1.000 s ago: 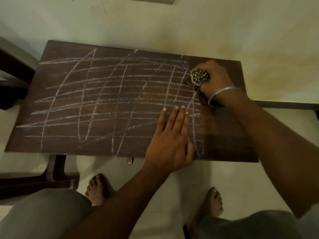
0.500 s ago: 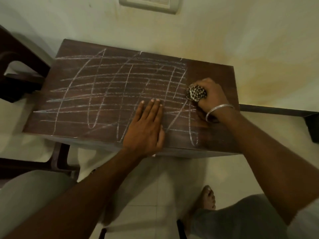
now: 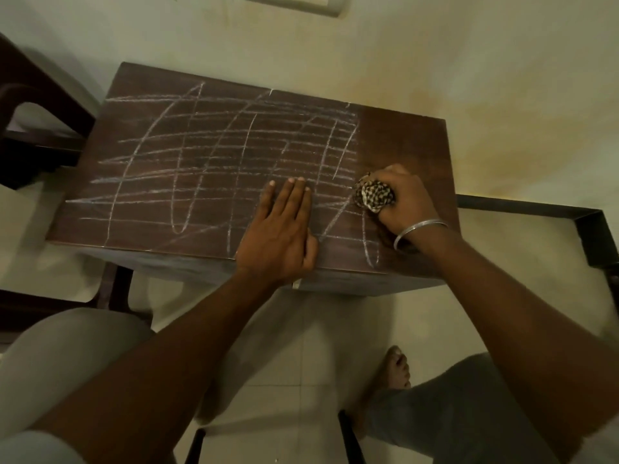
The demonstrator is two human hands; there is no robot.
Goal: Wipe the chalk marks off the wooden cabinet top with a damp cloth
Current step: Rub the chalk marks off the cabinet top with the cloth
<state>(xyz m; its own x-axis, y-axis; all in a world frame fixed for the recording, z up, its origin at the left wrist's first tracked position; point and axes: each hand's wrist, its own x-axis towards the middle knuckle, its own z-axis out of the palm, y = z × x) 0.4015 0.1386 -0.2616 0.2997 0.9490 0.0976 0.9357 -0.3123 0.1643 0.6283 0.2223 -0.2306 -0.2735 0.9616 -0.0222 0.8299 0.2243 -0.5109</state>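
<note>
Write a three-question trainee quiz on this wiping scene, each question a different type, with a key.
1. True or false: the left hand lies flat on the cabinet top.
2. The right hand grips: A) a chalk stick B) a bunched cloth C) a sponge.
3. Fill in: the strip already free of chalk marks is at the cabinet's ____ end.

Key: 1 true; 2 B; 3 right.

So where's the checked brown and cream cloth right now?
The balled-up checked brown and cream cloth is gripped in the right hand, pressed on the dark wooden cabinet top towards its right end, beside the flat left hand.
</note>
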